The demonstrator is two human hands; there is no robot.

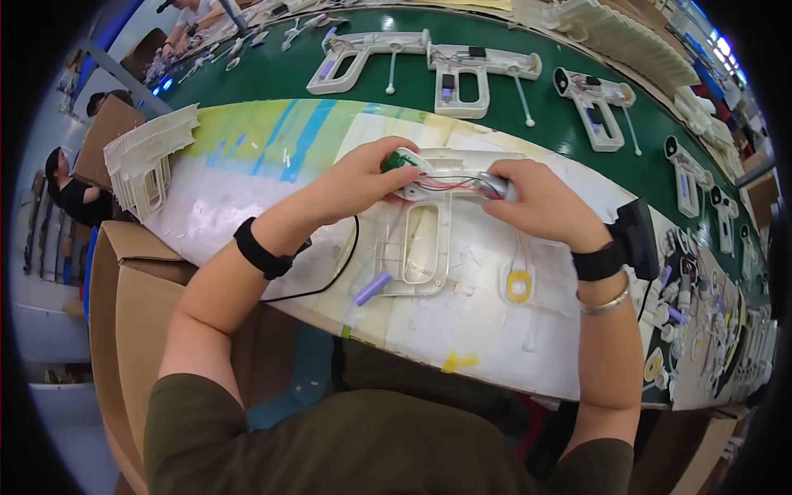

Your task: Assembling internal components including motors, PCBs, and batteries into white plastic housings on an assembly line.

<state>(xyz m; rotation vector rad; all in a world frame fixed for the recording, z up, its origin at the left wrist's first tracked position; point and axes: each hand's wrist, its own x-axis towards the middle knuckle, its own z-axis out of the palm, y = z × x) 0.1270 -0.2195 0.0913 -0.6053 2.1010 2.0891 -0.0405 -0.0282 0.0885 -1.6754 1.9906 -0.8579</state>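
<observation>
One white gun-shaped shell half [446, 235] lies flat on the pale-covered counter [483, 334] in front of the person, open side up, its looped grip pointing toward the body. The left hand [388, 175] is closed with thumb and fingers on a green circuit board [396, 159] at the shell's left end; the right hand [528, 198] is clamped around a grey cylindrical part [502, 188] at the other end. Red and black wires [462, 183] run between the two, so the opposed holds probably keep both parts steady and the wiring from pulling. The open side likely faces up to leave the cavity within reach.

A purple cylinder [372, 288] lies at the grip's lower left corner, and a yellow ring [519, 299] to the right, both presumably kept handy.

As for containers, the similar shells [462, 110] spaced along the green surface [272, 70] beyond act as trays: some carry black blocks [478, 52] and purple pieces. At left, white shells stand in a nested stack [144, 161], beside a cardboard box [148, 305] whose contents cannot be made out.
</observation>
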